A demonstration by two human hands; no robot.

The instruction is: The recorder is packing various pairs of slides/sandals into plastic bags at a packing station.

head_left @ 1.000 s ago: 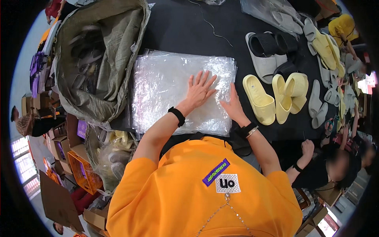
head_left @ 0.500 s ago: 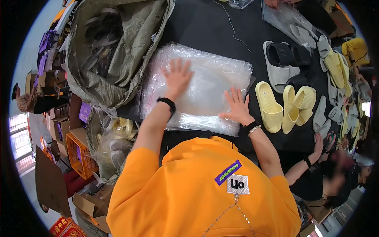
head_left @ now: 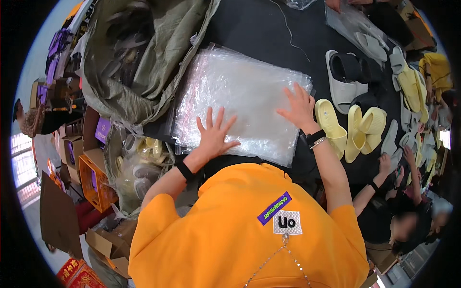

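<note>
A stack of clear plastic bags [head_left: 240, 98] lies flat on the black table [head_left: 249, 24] in front of me. My left hand [head_left: 213, 132] rests on the stack's near left part, fingers spread. Toward the right edge of the stack, my right hand [head_left: 300, 109] lies with its fingers stretched out. Neither hand grips anything. Just right of my right hand are yellow slide sandals [head_left: 331, 127], with a second yellow group [head_left: 360, 129] beside them. Behind these stand grey slides [head_left: 341, 86] and black slides [head_left: 348, 67].
A large woven sack [head_left: 168, 53] with shoes inside stands at the left. Below it are bagged slides [head_left: 144, 168] and an orange crate [head_left: 93, 185]. Grey slides [head_left: 391, 144] and more footwear lie at the right, where a co-worker's hand [head_left: 385, 164] reaches in. A thin string [head_left: 288, 29] lies at the back.
My left hand has moved back toward me, from the stack's far part to its near left part. My right hand has shifted slightly away from me and to the right.
</note>
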